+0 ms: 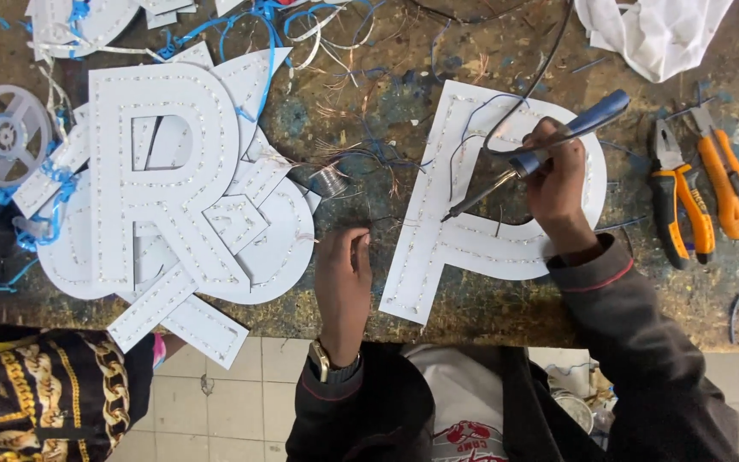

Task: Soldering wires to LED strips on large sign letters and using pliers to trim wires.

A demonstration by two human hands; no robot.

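I am looking down at the worn surface (404,308), where the white letter panel (472,239) is lying flat, well right of the stacked letter pile (173,197). I judge soldering along its light strip is under way. My right hand (558,180) is gripping the soldering iron (523,158), fingers closed, above the panel's bowl. My left hand (344,274), fingers curled, is pinching something at the panel's left edge; next, I judge, steadying it there.

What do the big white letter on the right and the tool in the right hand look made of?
Letter panel: seemingly matte white plastic sheet, flat, thin-edged, with rows of small LED dots. Soldering iron in the right hand: glossy blue plastic handle, dull metal shaft.
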